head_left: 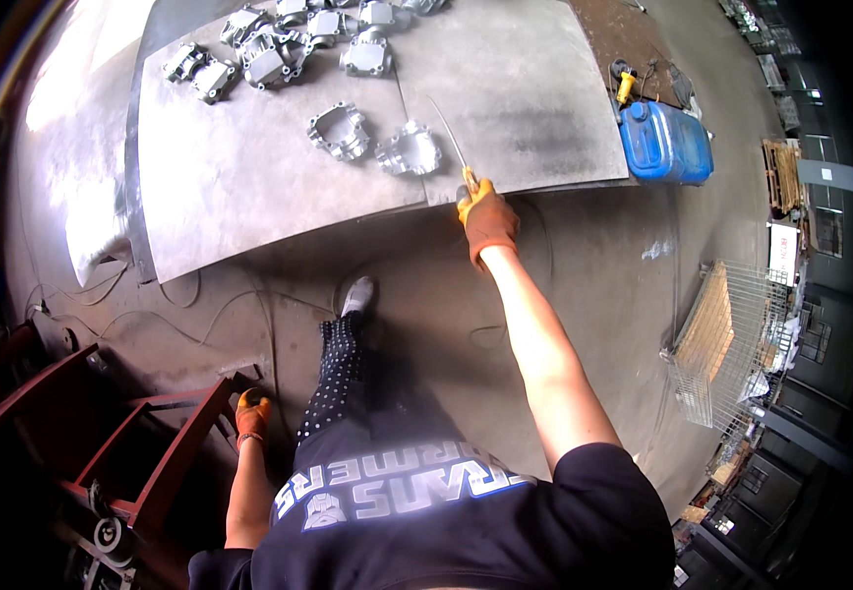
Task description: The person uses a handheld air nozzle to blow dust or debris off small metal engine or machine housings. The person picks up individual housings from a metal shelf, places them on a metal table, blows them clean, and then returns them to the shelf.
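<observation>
My orange-gloved right hand [486,218] grips a thin metal rod [449,138] reaching toward the silvery cast-aluminium housing [410,150] on the grey steel sheet [249,177]; overstretched, I might slip, my left hand [252,415] braced on the red steel frame [166,462].

Thin metal rod [446,133], yellow-handled, slanting over grey sheet, tip near casting [410,150].
</observation>
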Tool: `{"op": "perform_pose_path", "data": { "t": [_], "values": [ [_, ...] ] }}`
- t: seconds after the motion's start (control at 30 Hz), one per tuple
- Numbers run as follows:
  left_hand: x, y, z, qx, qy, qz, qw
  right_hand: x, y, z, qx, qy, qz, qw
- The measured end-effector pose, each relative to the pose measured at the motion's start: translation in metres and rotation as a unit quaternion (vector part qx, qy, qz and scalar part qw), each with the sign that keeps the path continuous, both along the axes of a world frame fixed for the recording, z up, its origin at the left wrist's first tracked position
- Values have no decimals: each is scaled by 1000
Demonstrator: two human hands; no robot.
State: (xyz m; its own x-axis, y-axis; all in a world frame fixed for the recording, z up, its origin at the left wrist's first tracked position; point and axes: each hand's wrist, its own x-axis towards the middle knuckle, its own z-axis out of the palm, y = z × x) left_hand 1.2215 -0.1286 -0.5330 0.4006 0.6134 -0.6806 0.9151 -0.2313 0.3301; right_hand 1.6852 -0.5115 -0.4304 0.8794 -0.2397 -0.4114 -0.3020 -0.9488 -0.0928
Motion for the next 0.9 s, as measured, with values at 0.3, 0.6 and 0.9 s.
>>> {"op": "perform_pose_path", "data": {
  "t": [0.3, 0.6, 0.9],
  "values": [
    [-4, -3, -1, 15, 19, -21, 999, 14, 13, -29, -13, 66, 69, 995],
    [-28, 1, -17, 2, 28, 11, 1000, -36, 1, -23, 4, 59, 91, 994],
    [-18, -1, -25, -1, 7, 4, 1000, -9, 53, -7, -11, -41, 127, 991]
  ]
}}
